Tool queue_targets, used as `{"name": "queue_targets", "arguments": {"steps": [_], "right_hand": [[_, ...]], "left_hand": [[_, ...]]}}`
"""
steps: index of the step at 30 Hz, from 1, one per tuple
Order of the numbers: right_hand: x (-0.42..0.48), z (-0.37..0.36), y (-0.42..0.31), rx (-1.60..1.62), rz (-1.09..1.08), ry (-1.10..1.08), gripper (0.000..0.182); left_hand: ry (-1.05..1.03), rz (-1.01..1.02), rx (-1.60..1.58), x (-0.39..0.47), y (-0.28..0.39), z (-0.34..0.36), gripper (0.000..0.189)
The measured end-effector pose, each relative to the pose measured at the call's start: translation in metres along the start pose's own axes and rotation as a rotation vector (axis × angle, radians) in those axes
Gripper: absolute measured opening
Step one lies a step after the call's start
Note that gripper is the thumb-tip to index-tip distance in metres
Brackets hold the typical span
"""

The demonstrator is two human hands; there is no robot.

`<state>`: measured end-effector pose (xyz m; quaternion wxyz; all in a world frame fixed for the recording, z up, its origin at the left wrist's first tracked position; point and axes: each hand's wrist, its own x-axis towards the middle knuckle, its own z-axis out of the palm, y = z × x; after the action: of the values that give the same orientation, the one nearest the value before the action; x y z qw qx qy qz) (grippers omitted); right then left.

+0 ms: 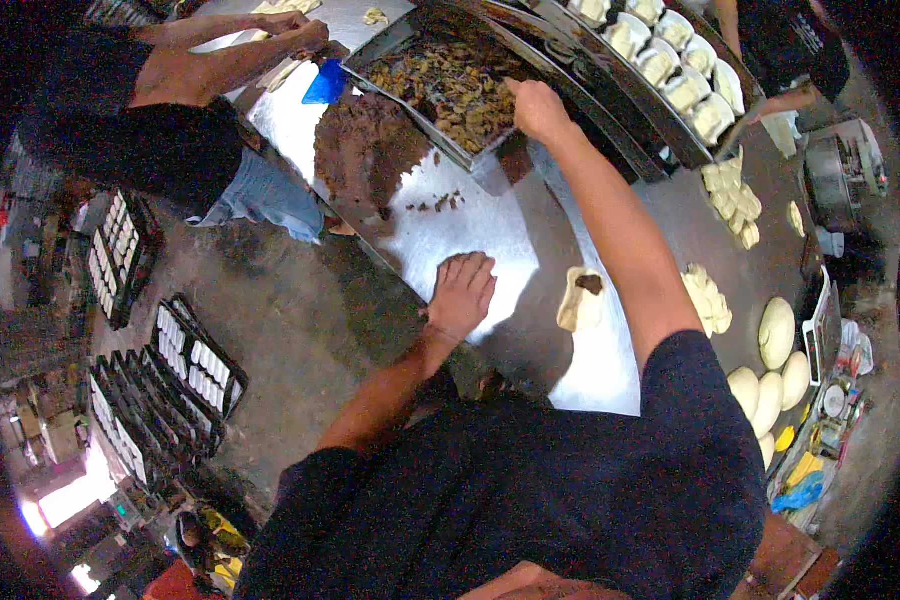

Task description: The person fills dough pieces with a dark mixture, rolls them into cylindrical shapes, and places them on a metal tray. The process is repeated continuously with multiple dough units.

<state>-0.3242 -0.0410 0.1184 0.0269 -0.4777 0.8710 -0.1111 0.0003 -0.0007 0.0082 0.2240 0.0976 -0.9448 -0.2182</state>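
My left hand (pixel 461 294) rests flat on the metal table near its edge, nothing seen in it. My right hand (pixel 538 107) reaches to the right rim of a metal tray of raisins (pixel 450 86); its fingertips are partly hidden, so whether it holds any cannot be told. Below the tray a mound of dark brown filling (pixel 367 146) lies on the table, with a few loose raisins (pixel 439 201) beside it. A flattened oblong of dough (pixel 579 309) lies below my right forearm, a dab of dark filling (pixel 589 284) at its upper end.
A blue scraper (pixel 324 84) touches the mound near a co-worker's forearms (pixel 225 60). Trays hold wrapped dough pieces (pixel 675 64). Dough pieces (pixel 731 195) and large dough balls (pixel 776 334) lie at right, near a scale (pixel 821 326). Racked trays (pixel 157 405) stand lower left.
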Motion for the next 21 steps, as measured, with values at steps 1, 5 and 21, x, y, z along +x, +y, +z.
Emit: {"name": "queue_targets", "arguments": {"steps": [1,5,21], "right_hand": [[0.021,0.017,0.009,-0.068,-0.061,-0.006,0.029],[0.077,0.063,0.042,-0.261,-0.127,-0.087,0.018],[0.054,0.052,0.046,0.693,0.276,0.276,0.023]], "left_hand": [[0.008,0.001,-0.030,0.002,0.000,-0.001,0.035],[-0.046,0.102,-0.072,0.003,-0.014,0.005,0.037],[0.052,0.023,-0.100,0.011,0.001,-0.003,0.021]]}}
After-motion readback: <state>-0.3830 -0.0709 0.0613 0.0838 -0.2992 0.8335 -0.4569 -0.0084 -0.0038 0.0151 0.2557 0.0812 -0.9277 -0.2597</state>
